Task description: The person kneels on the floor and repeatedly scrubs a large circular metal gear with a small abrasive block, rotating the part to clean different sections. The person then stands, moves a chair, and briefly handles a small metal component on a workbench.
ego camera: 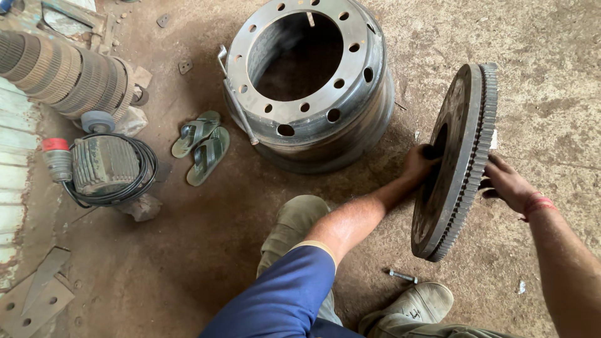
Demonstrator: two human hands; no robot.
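Observation:
A large dark toothed flywheel (460, 156) stands on its edge on the dirt floor, tilted a little. My left hand (421, 161) grips it through the centre opening on its left face. My right hand (504, 181) holds the toothed rim on the far side; a red thread band circles that wrist. A big steel wheel rim (310, 81) with bolt holes around its top lies flat on the ground to the left of the flywheel, apart from it. My knee (294, 222) and shoe (422, 303) are below the flywheel.
A loose bolt (402, 275) lies by my shoe. A pair of green sandals (201, 145) sits left of the rim. Further left are an electric motor with black cable (106, 168), a stack of ribbed discs (62, 75), and flat metal plates (37, 297).

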